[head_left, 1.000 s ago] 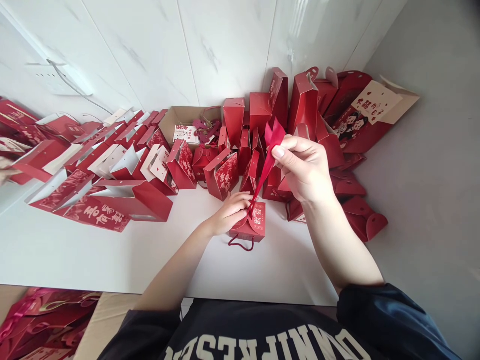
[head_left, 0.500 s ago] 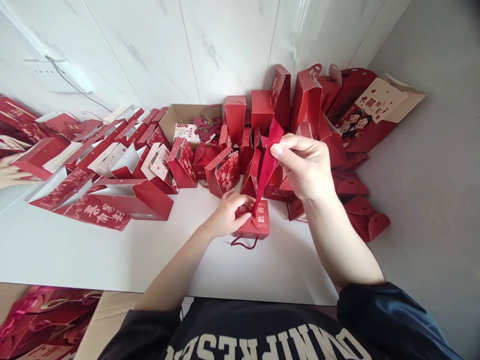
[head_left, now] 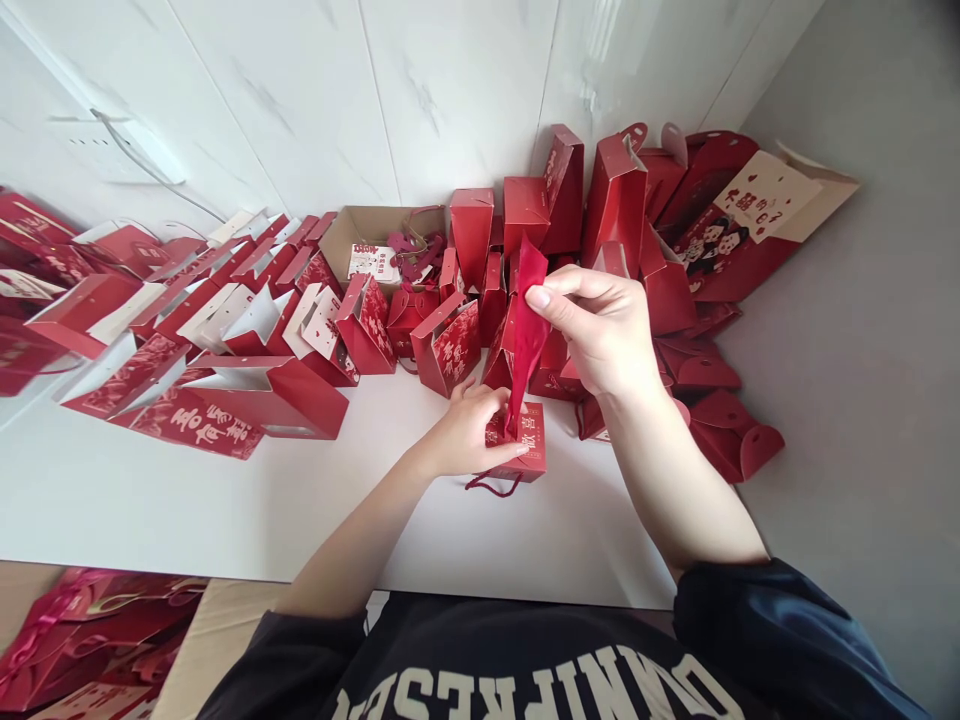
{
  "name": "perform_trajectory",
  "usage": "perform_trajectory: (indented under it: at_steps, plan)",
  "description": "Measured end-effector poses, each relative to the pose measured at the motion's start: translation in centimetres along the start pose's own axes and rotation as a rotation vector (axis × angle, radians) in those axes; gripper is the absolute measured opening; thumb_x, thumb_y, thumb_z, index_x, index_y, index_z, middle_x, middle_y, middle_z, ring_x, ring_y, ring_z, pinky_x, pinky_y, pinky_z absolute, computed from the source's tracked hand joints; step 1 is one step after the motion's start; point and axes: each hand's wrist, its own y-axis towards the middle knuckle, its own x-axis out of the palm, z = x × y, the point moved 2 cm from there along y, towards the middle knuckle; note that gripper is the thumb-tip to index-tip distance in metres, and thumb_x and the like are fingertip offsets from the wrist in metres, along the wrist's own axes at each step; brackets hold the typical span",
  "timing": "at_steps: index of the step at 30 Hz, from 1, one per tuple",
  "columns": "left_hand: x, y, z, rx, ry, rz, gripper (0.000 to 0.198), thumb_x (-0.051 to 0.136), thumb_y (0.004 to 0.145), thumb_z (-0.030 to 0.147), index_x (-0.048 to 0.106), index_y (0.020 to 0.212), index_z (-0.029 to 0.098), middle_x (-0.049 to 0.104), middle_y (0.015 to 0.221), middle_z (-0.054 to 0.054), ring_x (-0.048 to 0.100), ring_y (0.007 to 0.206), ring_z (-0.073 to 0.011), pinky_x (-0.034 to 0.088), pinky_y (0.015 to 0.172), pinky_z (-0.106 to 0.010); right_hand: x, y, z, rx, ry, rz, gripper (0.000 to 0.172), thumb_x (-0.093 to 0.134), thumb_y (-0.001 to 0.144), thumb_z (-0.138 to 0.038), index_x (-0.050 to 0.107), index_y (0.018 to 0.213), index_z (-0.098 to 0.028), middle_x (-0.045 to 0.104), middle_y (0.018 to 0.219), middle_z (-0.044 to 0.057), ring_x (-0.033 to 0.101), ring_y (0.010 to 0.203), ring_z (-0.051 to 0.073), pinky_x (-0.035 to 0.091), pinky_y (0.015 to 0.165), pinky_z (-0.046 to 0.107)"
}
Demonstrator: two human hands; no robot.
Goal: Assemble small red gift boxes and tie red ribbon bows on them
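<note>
A small red gift box (head_left: 526, 450) with a cord handle lies on the white table (head_left: 225, 500) in front of me. My left hand (head_left: 469, 430) is closed on its top left side and holds it down. A red ribbon (head_left: 526, 330) rises from the box top. My right hand (head_left: 600, 330) pinches the ribbon's upper end between thumb and forefinger, above and to the right of the box.
Many red gift bags and boxes (head_left: 247, 330) lie and stand along the wall behind. An open cardboard box (head_left: 375, 240) sits among them. A large bag with a cartoon couple (head_left: 750, 230) leans at the right. More red bags fill a carton (head_left: 82, 640) at the lower left.
My right hand has moved a little left and down with the ribbon, which hangs slacker. The small box has shifted slightly right. Another person's hand at the far left edge is gone from view.
</note>
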Motion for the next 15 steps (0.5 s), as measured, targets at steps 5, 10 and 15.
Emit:
perform_trajectory:
  at_steps: [5,10,15]
  plan:
    - [0.7,0.5,0.5,-0.035,0.058,0.056,0.012,0.064,0.087,0.03,0.063,0.097,0.024,0.073,0.102,0.001,0.062,0.109,-0.0235,0.015,0.121,-0.052,0.1,0.0,0.0,-0.021,-0.007,0.004,0.018,0.083,0.076,-0.04,0.076,0.077,-0.024,0.071,0.076,-0.002,0.066,0.072,0.014,0.057,0.071,0.032]
    - [1.7,0.7,0.1,-0.048,0.053,0.073,0.012,0.065,0.087,0.035,0.064,0.085,0.023,0.073,0.096,0.002,0.064,0.104,-0.0218,0.013,0.121,-0.053,-0.1,-0.1,0.3,0.005,-0.041,0.029,0.02,0.083,0.076,-0.042,0.076,0.078,-0.023,0.072,0.077,-0.001,0.068,0.074,0.016,0.058,0.072,0.033]
    - [2.0,0.7,0.5,-0.043,0.12,0.114,0.022,0.047,0.099,0.036,0.06,0.088,0.021,0.072,0.092,0.001,0.063,0.104,-0.0201,0.018,0.12,-0.05,-0.1,-0.1,0.6,0.012,-0.041,0.05,0.014,0.083,0.077,-0.037,0.078,0.08,-0.024,0.073,0.077,-0.002,0.069,0.075,0.015,0.058,0.074,0.032]
